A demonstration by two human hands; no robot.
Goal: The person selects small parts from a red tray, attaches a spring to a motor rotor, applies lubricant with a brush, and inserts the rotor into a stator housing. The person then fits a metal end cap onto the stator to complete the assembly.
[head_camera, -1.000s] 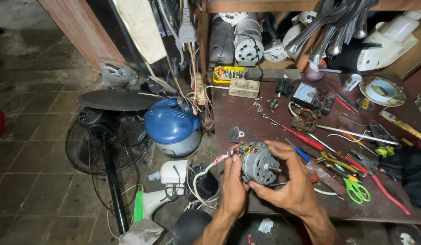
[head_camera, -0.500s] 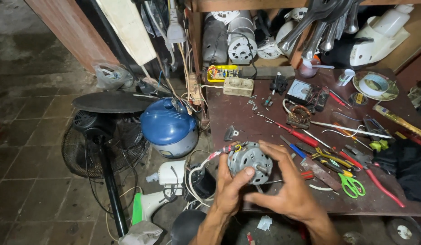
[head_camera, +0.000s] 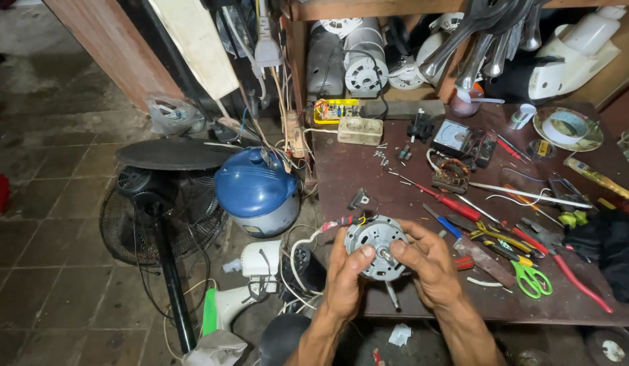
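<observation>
Centrally, round grey metal fan motor [head_camera: 377, 247] clamped between left hand [head_camera: 346, 278] and right hand [head_camera: 429, 268], above dark-red worktable [head_camera: 355, 173] front edge. Yellow rectangular circuit box [head_camera: 336, 110] behind motor; blue domed cooker [head_camera: 256, 190] left, on tiled floor [head_camera: 50, 298].

The fan motor [head_camera: 377, 245] now faces the camera with its round end plate and shaft, where a second ago it shows more of its side. The right hand [head_camera: 428, 268] sits lower beside it, fingertips at the shaft, and the left hand [head_camera: 346, 276] cups its near-left edge.
</observation>
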